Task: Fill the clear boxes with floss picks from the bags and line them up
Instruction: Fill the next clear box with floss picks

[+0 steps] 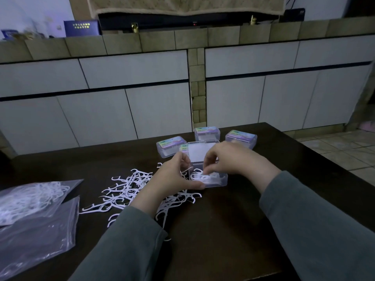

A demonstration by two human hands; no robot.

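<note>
**Hands at the open box on the dark counter**

The counter (233, 230) is dark, smooth wood. At nine o'clock lie two crinkled clear plastic bags (34, 218), the upper one holding white picks. A loose tangle of thin, hooked white floss picks (125, 191) spreads left of centre. At the middle sits a clear rectangular open box (218, 180), lid raised. The left hand (172, 179) grips its near left corner, thumb along the front wall. The right hand (229, 159) pinches picks inside it. At twelve o'clock stand closed labelled boxes (207, 133).
</note>
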